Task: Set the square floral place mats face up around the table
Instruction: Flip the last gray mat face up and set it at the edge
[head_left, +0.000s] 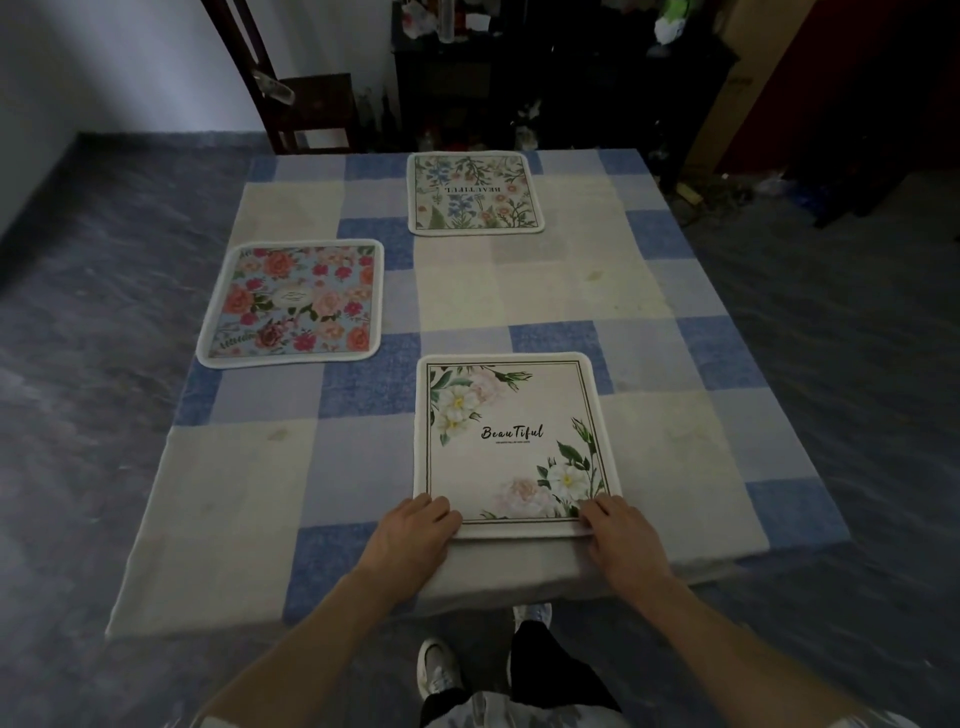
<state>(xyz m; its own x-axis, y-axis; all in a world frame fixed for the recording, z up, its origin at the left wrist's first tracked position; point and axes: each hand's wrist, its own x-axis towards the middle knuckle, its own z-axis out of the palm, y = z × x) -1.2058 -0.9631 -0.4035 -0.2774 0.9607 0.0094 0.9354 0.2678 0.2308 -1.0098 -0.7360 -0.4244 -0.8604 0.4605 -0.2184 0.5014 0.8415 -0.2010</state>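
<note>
Both bare forearms reach forward from the near edge of the tabletop (675, 291), which is covered in a blue, pale blue and cream checked cloth. The left hand (415, 525) lies palm down, knuckles up, with its fingers bent over the near left corner of the white "Beautiful" place mat (511, 441); the right hand (621, 525) mirrors it at the near right corner, fingers curled onto the mat's border. Whether the fingertips pinch the edge or merely press on it is hard to tell, since the thumbs are hidden beneath the hands. This mat lies flat and face up at the middle of the near edge, its lettering reading toward the person, white and pink blooms in two corners. A rose-patterned place mat (291, 304) lies face up near the left edge, well apart from the first. A third place mat with blue and pink sprigs (475, 192) lies face up at the far edge, its lettering turned away. Beyond the far left corner stands a dark wooden chair (306, 104).
</note>
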